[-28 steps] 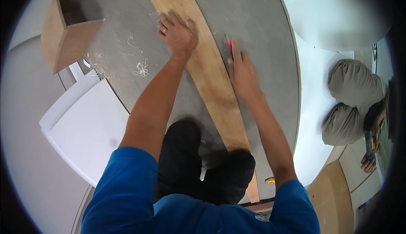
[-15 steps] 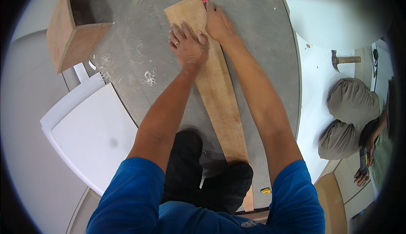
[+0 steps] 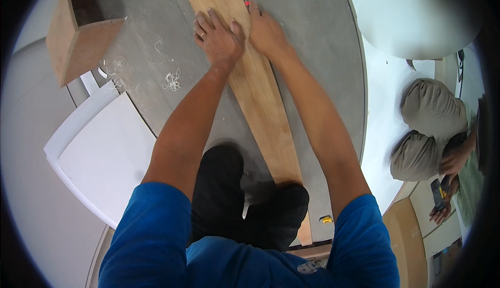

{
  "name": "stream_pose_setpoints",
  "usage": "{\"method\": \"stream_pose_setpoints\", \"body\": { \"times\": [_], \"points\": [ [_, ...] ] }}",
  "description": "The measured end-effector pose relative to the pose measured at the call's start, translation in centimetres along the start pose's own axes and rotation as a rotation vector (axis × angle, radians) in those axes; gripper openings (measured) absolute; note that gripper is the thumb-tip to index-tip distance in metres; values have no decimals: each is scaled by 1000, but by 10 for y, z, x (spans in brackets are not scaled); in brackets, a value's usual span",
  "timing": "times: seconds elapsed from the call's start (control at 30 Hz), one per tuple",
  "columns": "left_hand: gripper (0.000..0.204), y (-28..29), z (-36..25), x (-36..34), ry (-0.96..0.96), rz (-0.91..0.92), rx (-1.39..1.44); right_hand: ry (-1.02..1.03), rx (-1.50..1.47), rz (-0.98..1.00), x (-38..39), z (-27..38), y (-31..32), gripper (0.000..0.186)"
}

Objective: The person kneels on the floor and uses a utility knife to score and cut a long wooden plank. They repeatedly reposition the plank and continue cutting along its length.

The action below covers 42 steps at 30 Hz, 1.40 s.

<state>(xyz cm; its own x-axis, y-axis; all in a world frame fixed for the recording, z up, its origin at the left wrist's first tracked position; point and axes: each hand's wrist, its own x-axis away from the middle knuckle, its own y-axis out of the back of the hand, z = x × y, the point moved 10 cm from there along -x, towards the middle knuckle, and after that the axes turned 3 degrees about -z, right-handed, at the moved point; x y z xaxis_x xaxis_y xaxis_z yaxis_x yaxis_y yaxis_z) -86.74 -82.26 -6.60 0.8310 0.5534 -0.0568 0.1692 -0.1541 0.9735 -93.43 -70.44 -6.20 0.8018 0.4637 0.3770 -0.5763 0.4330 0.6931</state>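
A long, tapering plywood strip [image 3: 268, 116] lies lengthwise on the grey surface [image 3: 323, 38], one of my knees over its nearer part. Near its far end, my left hand [image 3: 216, 38] rests on the wood with fingers spread and a ring on one finger. Just right of it, along the strip's edge, my right hand [image 3: 265, 33] is closed round a small tool with a red end [image 3: 247, 4], mostly hidden by the fingers.
A plywood box [image 3: 83, 48] stands upper left, near tangled white shavings [image 3: 172, 79]. White panels [image 3: 104, 152] lie at left. A yellow tape measure [image 3: 326, 219] lies near my right elbow. At right, a co-worker [image 3: 435, 111] kneels on a white sheet, a tool in hand.
My right hand has moved forward along the strip's right edge to beside my left hand. The view has shifted slightly. The co-worker's hands have moved.
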Motion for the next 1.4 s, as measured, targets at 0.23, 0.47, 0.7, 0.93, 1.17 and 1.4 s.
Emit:
{"method": "stream_pose_setpoints", "body": {
  "times": [0.23, 0.47, 0.7, 0.93, 1.17, 1.4],
  "points": [
    [74, 1, 0, -1, 1, -33, -28, -35, 57, 26, 87, -34, -22, 61],
    [74, -3, 0, 1, -39, -78, -34, -115, 33, 64, 141, -54, -32, 63],
    [74, -2, -2, 1, -54, -73, -53, -176, 33, 94, 192, -72, -38, 61],
    [72, -1, -4, 3, -76, -98, -35, -165, 20, 47, 270, -99, -48, 61],
    [71, -8, -2, 0, -86, -66, -62, -275, 46, 219, 340, -135, -68, 67],
    [71, -14, 6, -5, -88, -101, -68, -348, 48, 293, 416, -165, -83, 75]
  ]
}}
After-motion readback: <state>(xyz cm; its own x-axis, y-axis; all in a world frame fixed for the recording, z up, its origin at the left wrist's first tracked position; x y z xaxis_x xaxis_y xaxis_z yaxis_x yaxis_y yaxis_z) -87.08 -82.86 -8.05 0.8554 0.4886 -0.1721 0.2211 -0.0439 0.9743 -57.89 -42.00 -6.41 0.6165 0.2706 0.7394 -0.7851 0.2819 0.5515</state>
